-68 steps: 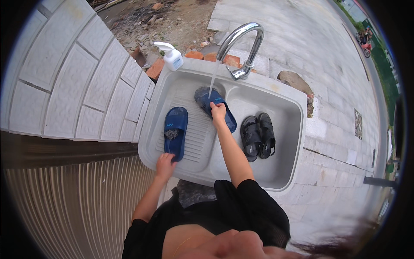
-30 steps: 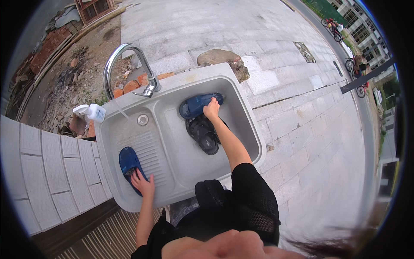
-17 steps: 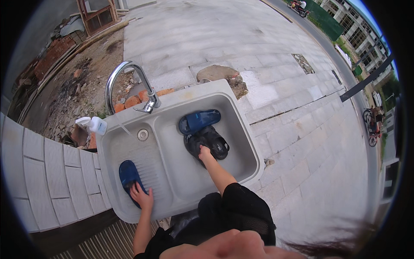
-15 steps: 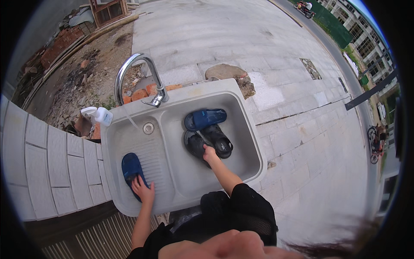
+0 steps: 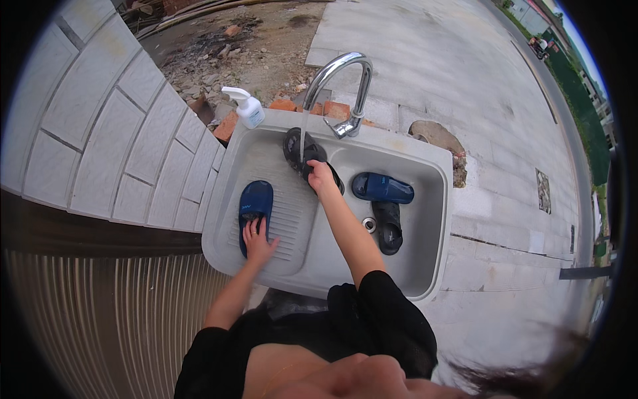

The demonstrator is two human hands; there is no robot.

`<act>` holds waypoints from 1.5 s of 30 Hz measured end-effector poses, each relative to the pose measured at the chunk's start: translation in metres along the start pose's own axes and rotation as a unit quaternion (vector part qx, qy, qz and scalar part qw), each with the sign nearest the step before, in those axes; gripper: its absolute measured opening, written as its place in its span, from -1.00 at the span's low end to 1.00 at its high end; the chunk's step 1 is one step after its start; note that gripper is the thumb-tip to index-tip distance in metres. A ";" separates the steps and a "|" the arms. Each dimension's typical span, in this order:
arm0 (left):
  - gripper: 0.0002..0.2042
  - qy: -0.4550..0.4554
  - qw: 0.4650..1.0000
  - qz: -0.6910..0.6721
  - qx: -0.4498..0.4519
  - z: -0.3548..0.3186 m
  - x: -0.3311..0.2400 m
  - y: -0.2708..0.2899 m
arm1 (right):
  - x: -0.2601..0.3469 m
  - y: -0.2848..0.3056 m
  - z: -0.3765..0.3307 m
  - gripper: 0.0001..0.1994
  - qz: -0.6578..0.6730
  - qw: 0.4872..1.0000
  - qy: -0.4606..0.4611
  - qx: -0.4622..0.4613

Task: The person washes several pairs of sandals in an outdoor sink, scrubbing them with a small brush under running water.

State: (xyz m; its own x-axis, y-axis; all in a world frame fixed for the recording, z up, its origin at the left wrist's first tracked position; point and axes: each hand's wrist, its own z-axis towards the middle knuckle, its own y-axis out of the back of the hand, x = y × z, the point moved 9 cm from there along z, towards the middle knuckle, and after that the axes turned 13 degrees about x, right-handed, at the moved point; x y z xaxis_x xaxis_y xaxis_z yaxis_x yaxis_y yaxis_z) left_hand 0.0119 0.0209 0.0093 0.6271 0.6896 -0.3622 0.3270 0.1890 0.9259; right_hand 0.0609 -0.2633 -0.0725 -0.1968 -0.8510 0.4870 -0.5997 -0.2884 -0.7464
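Note:
My right hand [image 5: 320, 175] is closed on a black sandal [image 5: 297, 147], held tilted across the sink's divider. The thin stream from the chrome faucet [image 5: 362, 93] falls onto this sandal. My left hand [image 5: 258, 239] lies on a dark blue slipper [image 5: 256, 197] in the ribbed left basin, fingers spread near the strap and thumb apart. In the right basin rest another blue slipper [image 5: 383, 187] and a second black sandal [image 5: 388, 227], the sandal's upper end against the slipper. My right fingers partly cover the held sandal's middle.
The grey two-basin sink [image 5: 320, 266] has a drain [image 5: 369, 225] in its right basin. A white pump bottle [image 5: 247, 108] stands at its back left corner. A white tiled wall [image 5: 100, 126] rises on the left, with bricks [image 5: 336, 110] and rubble behind the sink.
My right hand has lifted one black sandal from the right basin leftward under the water. The other sandal stays behind, its drain now uncovered. My left hand remains on its slipper; the view has shifted.

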 end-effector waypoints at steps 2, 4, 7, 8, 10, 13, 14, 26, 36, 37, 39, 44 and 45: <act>-0.24 0.013 1.000 -0.003 0.009 -0.005 0.009 0.000 | -0.031 -0.024 0.008 -0.81 -0.043 0.999 -0.013 -0.030; -0.24 0.015 1.000 -0.008 0.011 -0.004 0.005 0.002 | -0.041 -0.042 0.020 -0.79 -0.014 1.000 -0.005 -0.009; -0.24 0.025 1.000 -0.008 0.014 -0.007 0.011 0.007 | -0.063 -0.066 0.012 -0.76 0.050 0.996 -0.067 -0.006; -0.24 0.024 1.000 -0.007 0.013 -0.006 0.011 0.008 | -0.062 -0.070 0.009 -0.76 0.065 0.995 -0.074 -0.001; -0.24 0.027 1.000 -0.005 0.010 -0.007 0.013 0.008 | -0.056 -0.077 -0.004 -0.76 0.089 0.993 -0.075 0.001; -0.25 0.020 1.000 -0.011 0.000 -0.003 0.010 0.011 | -0.019 -0.073 -0.013 -0.73 0.108 0.994 -0.025 -0.006; -0.26 0.017 1.000 -0.015 0.000 -0.004 0.011 0.010 | -0.010 -0.066 -0.008 -0.72 0.112 0.994 -0.001 -0.009; -0.25 0.011 1.000 0.000 0.009 -0.005 0.006 0.009 | 0.043 0.077 -0.137 -0.73 0.173 0.984 -0.011 -0.047; -0.29 0.018 1.000 0.013 0.000 -0.009 0.021 0.010 | 0.070 0.229 -0.237 -0.23 -0.595 0.687 -0.125 -0.398; -0.29 0.026 1.000 0.014 -0.002 -0.011 0.026 0.011 | 0.081 0.231 -0.228 -0.20 -0.649 0.653 -0.091 -0.379; -0.34 -0.020 0.999 -0.025 0.005 0.010 -0.023 -0.001 | 0.120 0.336 -0.217 -0.36 -0.454 0.839 -0.012 -0.299; -0.41 0.005 1.000 -0.024 -0.002 0.004 0.002 0.004 | 0.123 0.328 -0.203 -0.73 -0.275 0.895 0.121 -0.329; -0.42 0.016 1.000 -0.018 -0.001 -0.002 0.013 0.005 | 0.122 0.312 -0.205 -0.76 -0.321 0.898 0.109 -0.280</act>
State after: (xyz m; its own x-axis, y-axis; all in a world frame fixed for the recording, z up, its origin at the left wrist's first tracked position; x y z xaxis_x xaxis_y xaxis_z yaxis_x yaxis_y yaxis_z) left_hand 0.0207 0.0321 0.0095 0.5916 0.7050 -0.3911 0.3475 0.2147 0.9128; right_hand -0.3091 -0.3673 -0.1525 0.2184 -0.4653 0.8578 -0.9280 -0.3709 0.0350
